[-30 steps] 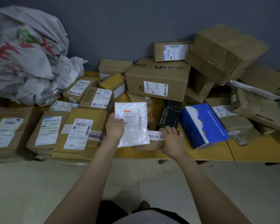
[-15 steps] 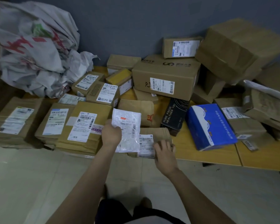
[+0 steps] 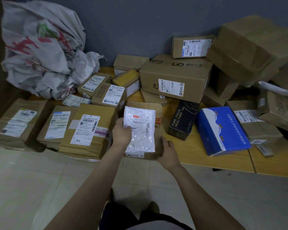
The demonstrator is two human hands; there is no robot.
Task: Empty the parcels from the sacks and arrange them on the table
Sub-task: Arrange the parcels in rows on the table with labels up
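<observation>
My left hand (image 3: 121, 134) grips a white plastic mailer (image 3: 140, 130) by its left edge, holding it over a small brown parcel (image 3: 157, 146) at the table's front edge. My right hand (image 3: 167, 151) holds that brown parcel at its right side, fingers curled round the edge. Crumpled white sacks (image 3: 40, 52) with red and green print are heaped at the back left. Many brown cardboard parcels cover the wooden table (image 3: 194, 155).
A stack of flat labelled parcels (image 3: 88, 130) lies left of my hands. A black box (image 3: 183, 120) and a blue box (image 3: 221, 130) lie to the right. Large cartons (image 3: 176, 77) pile against the grey wall. Tiled floor (image 3: 40, 188) lies below.
The white mailer has come down lower over the small brown parcel, and my right hand has shifted from the parcel's top to grip its right side. The camera moved closer.
</observation>
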